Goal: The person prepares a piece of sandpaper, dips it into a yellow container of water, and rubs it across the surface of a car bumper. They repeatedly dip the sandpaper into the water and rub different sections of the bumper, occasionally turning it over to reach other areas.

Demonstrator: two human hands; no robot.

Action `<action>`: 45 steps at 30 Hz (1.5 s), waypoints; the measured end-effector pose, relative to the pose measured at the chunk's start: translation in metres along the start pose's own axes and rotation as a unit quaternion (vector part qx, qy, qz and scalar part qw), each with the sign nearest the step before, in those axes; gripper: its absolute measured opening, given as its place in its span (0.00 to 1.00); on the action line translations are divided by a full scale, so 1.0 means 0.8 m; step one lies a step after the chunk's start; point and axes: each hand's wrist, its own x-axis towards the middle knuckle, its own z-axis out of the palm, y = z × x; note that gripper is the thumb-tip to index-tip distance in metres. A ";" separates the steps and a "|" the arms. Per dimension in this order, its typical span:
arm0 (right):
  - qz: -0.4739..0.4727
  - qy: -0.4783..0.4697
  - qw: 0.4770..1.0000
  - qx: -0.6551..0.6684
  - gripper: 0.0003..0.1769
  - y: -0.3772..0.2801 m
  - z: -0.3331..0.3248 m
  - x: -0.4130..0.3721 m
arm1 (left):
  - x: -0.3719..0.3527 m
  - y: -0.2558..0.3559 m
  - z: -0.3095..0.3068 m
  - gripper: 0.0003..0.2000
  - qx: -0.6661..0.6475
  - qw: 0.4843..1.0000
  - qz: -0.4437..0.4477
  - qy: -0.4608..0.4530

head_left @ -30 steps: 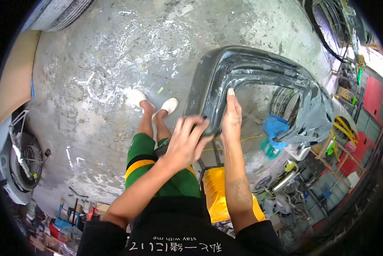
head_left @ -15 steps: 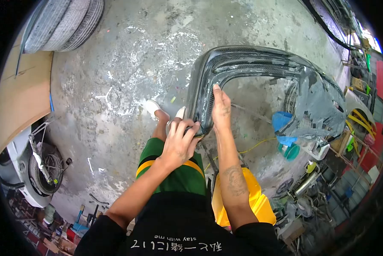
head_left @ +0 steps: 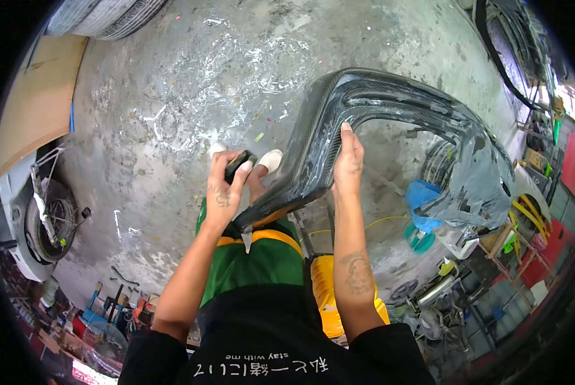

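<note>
A large curved carbon-fibre car body panel (head_left: 313,135), glossy black with grey patches toward its right end, stretches from my lap to the right. My right hand (head_left: 349,163) is closed on the inner edge of its left section, thumb on top. Off the panel's left side, my left hand (head_left: 225,183) grips a small dark block (head_left: 240,167), possibly a sanding block, between thumb and fingers. The block is apart from the panel. The panel's lower left end lies across my green shorts (head_left: 255,266), where a pale pointed tip shows.
Tyres (head_left: 117,19) and a brown board (head_left: 40,96) stand at upper left, above a wheel (head_left: 56,234). Beneath the panel are a blue bag-like item (head_left: 422,202) and a green container (head_left: 419,239). A yellow plastic object (head_left: 326,298) is beside my legs. Clutter lines the right.
My left hand has moved left, off the panel's edge, and the dark block now shows in it. The panel's lower left end has swung over my lap. My right hand keeps its hold.
</note>
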 end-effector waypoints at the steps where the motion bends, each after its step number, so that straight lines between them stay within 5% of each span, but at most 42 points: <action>1: 0.003 -0.008 1.000 -0.001 0.22 0.000 -0.001 0.001 | -0.006 -0.001 -0.005 0.13 0.006 1.000 -0.010 0.000; 7: -0.004 -0.002 1.000 -0.013 0.24 0.000 -0.002 0.002 | -0.025 0.005 0.003 0.14 -0.018 0.999 -0.040 -0.020; 10: 0.050 0.013 0.995 -0.080 0.32 -0.005 -0.001 0.001 | -0.030 0.004 0.011 0.15 -0.068 0.996 -0.031 -0.039; 13: 0.000 0.005 0.995 -0.100 0.36 -0.002 0.000 0.000 | -0.035 0.008 0.016 0.14 -0.097 0.993 -0.035 -0.051; 19: 0.004 -0.023 0.999 -0.042 0.33 0.012 -0.011 0.027 | -0.031 0.029 0.039 0.13 -0.014 0.986 0.163 -0.022; 28: 0.023 -0.061 0.997 0.033 0.27 0.014 -0.011 0.036 | -0.041 0.055 0.102 0.16 0.053 0.964 0.259 0.010; 45: 0.064 -0.065 0.987 0.132 0.17 0.013 -0.004 0.016 | -0.052 0.067 0.128 0.17 0.108 0.979 0.173 -0.010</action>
